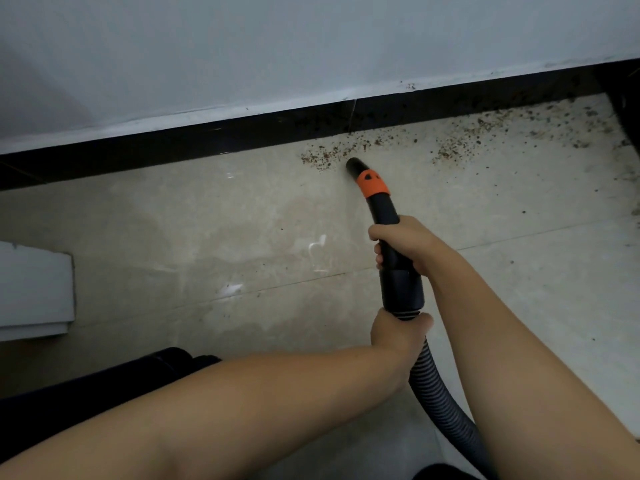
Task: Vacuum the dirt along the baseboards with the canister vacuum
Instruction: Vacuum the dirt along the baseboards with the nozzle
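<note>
Two hands share the vacuum wand: my right hand [403, 242], its grip wrapped fully round the black wand [388, 220], holds it below the orange collar [372, 183]; my left hand [398, 332], nearer to me, has its grip curled round the ribbed hose [436, 382] where it joins the wand's cuff. The nozzle tip [355, 166] points away from me, at or just above the pale floor tiles [207, 220], at the near edge of a patch of brown dirt [322, 155]. More dirt is scattered to the right along the black baseboard [173, 147], which runs below a pale wall [277, 46]. A white block [34, 289] lies at far left; a dark object [104, 379] sits near left, partly hidden by my forearm.
</note>
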Demonstrator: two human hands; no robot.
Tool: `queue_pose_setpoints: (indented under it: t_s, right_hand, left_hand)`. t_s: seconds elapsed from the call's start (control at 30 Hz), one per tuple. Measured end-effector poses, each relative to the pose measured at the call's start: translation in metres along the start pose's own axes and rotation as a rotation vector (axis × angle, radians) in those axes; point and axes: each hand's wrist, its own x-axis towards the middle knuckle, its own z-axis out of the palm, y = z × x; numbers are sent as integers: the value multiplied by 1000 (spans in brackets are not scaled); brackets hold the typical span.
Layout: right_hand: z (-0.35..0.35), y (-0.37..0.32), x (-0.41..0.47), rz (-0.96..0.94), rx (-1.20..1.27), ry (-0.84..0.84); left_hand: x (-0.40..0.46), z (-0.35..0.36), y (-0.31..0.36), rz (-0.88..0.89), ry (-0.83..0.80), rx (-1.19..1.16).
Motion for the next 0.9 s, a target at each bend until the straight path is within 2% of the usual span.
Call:
queue_pose_setpoints:
  t_s: [0.2, 0.4, 0.7, 0.9]
  right_hand:
    - [31, -3, -9, -14, -78, -90]
    - [43, -8, 2, -35, 28, 12]
    - [-9, -15, 17, 17, 214, 214]
    - [-17, -23, 25, 14, 216, 178]
  left_hand:
    - [-10, -13, -4, -1, 105, -74]
    - [0, -32, 6, 36, 169, -74]
    - [16, -11, 31, 67, 16, 103]
    - [26, -7, 39, 79, -11, 93]
